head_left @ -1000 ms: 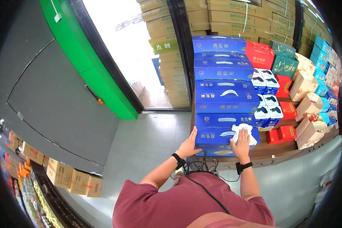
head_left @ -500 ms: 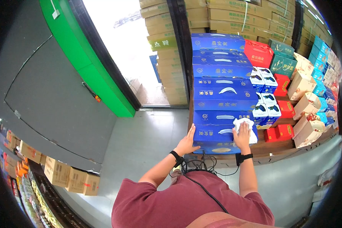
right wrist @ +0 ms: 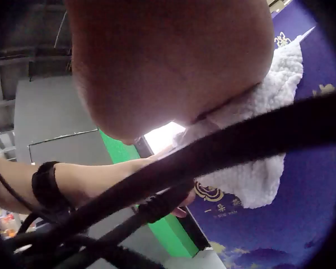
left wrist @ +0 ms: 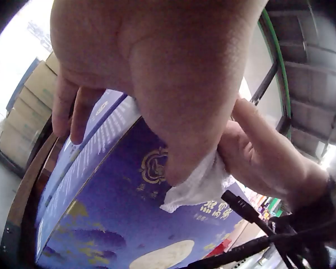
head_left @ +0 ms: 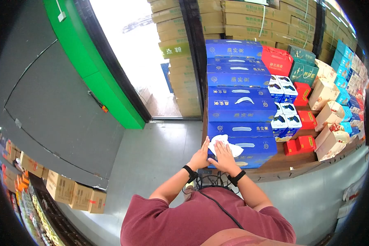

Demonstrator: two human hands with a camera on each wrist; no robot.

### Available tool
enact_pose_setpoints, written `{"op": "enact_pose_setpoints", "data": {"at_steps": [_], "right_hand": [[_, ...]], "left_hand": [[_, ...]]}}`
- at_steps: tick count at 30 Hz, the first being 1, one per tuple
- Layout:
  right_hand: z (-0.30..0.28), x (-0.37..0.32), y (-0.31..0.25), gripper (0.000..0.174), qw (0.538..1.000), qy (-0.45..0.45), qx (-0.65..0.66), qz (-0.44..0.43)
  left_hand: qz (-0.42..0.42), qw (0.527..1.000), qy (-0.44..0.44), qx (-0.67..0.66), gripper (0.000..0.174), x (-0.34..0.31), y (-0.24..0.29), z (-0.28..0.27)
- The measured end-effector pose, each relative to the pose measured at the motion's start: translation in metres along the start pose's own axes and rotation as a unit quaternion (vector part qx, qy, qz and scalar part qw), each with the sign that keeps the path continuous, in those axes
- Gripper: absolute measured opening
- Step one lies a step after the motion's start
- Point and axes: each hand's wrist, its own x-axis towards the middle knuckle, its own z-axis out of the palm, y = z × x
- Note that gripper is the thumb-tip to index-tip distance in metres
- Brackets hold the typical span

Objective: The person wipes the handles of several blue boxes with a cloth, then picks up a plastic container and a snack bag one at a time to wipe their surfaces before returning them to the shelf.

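Under my right hand point(head_left: 225, 159) lies a white cloth point(head_left: 236, 151), pressed flat with extended fingers onto the top of the nearest blue gift box point(head_left: 256, 156), at its left end. My left hand point(head_left: 199, 158) rests along that box's left side, fingers straight and pointing away from me. Both hands are close together at the near left corner. In the left wrist view, the cloth point(left wrist: 197, 189) hangs over the box's front face beside a gold emblem. The right wrist view shows its textured weave point(right wrist: 263, 176) against the blue cardboard, partly behind a dark cable.
More blue boxes point(head_left: 242, 104) with white handles run in a row behind. To the right stand white-topped packs point(head_left: 289, 108), red boxes point(head_left: 305, 143) and paper bags point(head_left: 334, 143) on the wooden table point(head_left: 274, 169). Black cables point(head_left: 217, 180) hang between my arms.
My right hand has slid the cloth leftward across the box top, from the right end to the left end beside my left hand. The left hand stays at the box's left side.
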Motion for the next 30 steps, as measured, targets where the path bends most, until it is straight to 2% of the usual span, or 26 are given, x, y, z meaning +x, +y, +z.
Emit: {"op": "enact_pose_setpoints", "data": {"at_steps": [3,5,9,13,16,17,18,19,20,22,25,27,30], "right_hand": [[-0.002,0.001,0.007,0.084,1.0,-0.005,0.016,0.01],[-0.005,0.002,0.011,0.083,0.995,0.03,-0.004,0.093],[-0.003,0.006,-0.003,0.091,0.991,0.038,-0.057,0.116],[0.002,0.006,-0.004,0.091,0.999,0.002,-0.02,-0.029],[-0.012,0.006,0.007,0.089,0.999,-0.032,0.03,-0.012],[-0.014,0.005,0.013,0.089,0.999,-0.03,0.028,-0.013],[-0.017,0.003,0.02,0.089,0.999,-0.009,0.007,0.048],[-0.019,0.001,0.028,0.088,0.994,0.011,-0.016,0.109],[-0.017,-0.002,0.036,0.09,0.99,0.038,-0.041,0.131],[-0.014,-0.002,0.042,0.091,0.988,0.047,-0.05,0.141],[-0.014,0.002,0.035,0.094,0.984,0.045,-0.068,0.159],[-0.015,0.009,0.023,0.096,0.996,-0.03,-0.042,0.071],[-0.006,0.012,0.006,0.096,0.999,-0.035,-0.04,0.004]], "left_hand": [[0.011,1.0,0.015,0.0,0.122,0.0,0.007,-0.004],[0.007,1.0,0.007,-0.007,0.122,-0.002,0.013,-0.011],[-0.002,1.0,-0.007,-0.012,0.122,-0.001,0.012,-0.011],[0.004,1.0,-0.008,0.007,0.122,0.001,-0.002,0.004],[0.003,1.0,-0.009,-0.014,0.123,-0.005,0.004,-0.002],[0.045,0.999,0.028,-0.006,0.12,-0.008,0.006,-0.002],[0.086,0.994,0.065,0.002,0.117,-0.008,0.009,-0.004],[0.088,0.994,0.068,0.003,0.117,-0.008,0.016,-0.011],[0.084,0.996,0.04,0.018,0.113,-0.008,0.023,-0.018],[0.072,0.996,-0.002,0.044,0.103,-0.009,0.042,-0.033],[0.11,0.993,-0.005,0.05,0.103,-0.005,0.033,-0.028],[0.108,0.993,0.001,0.037,0.104,-0.004,0.03,-0.021],[0.109,0.994,0.02,0.022,0.105,-0.003,0.025,-0.01]]}}
